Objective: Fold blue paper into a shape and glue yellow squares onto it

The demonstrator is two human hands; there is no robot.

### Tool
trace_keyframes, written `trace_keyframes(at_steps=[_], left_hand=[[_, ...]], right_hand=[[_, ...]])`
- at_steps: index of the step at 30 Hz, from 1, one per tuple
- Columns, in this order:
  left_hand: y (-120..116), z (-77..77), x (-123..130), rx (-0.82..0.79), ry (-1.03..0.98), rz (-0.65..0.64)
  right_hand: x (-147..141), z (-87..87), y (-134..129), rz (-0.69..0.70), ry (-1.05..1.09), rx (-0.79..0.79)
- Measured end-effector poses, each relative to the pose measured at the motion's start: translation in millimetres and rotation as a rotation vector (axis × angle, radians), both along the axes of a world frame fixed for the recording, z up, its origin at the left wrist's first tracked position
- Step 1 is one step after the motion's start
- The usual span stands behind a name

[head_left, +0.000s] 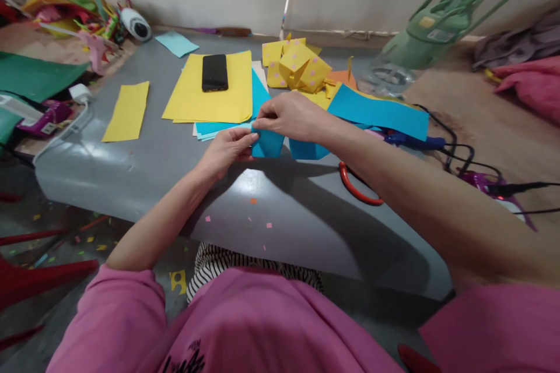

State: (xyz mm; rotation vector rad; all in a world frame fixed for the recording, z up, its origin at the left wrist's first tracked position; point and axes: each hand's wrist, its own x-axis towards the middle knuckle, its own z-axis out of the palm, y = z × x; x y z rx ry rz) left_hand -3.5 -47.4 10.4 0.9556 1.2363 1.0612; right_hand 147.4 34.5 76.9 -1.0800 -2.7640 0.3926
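Observation:
A blue folded piece of paper point(268, 144) is held upright just above the table's middle. My left hand point(227, 150) pinches its left edge between thumb and fingers. On its upper left corner, close to the left thumb, my right hand point(291, 119) is closed. A second blue paper piece point(306, 150) shows below my right wrist; whether it joins the first I cannot tell. Behind my hands lies a stack of yellow sheets point(188, 96) with a black phone point(214, 72) on top. Blue sheets point(259, 90) stick out from under that stack.
Yellow dotted paper shapes point(301, 67) stand at the back. On the right lie a blue strip point(378, 111), red-handled scissors point(356, 186), a blue glue gun point(415, 141) and cords. A yellow strip point(126, 111) is left; a green bottle point(437, 29) stands back right.

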Motion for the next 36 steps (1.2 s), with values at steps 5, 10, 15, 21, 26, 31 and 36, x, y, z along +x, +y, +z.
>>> trace_keyframes(at_steps=[5,10,15,21,26,31,36], left_hand=[[1.1,-6.4,-2.3,0.018,-0.015,-0.019],[0.2,-9.4,-2.6,-0.004,-0.058,-0.024],[-0.2,-7.2,-0.7,-0.043,-0.122,-0.021],[-2.2,-6.0,-3.6,-0.067,-0.13,-0.141],[-1.9,-7.5,-3.0,-0.087,-0.092,-0.137],[-1.8,-8.5,-2.1,-0.094,-0.072,-0.146],[-2.7,-9.9,-2.2,-0.089,-0.048,-0.173]], right_hand=[[-3.2,0.5,1.1,-0.042,0.006,-0.036],[-3.8,2.6,1.7,-0.005,-0.023,-0.114],[-1.5,2.6,5.6,0.053,-0.038,-0.134],[4.8,1.9,10.4,0.083,-0.078,-0.22],[10.0,-2.6,12.6,0.114,-0.053,-0.251],[12.8,-6.8,11.9,0.136,-0.034,-0.26],[15.4,-9.8,8.6,0.176,-0.008,-0.25]])
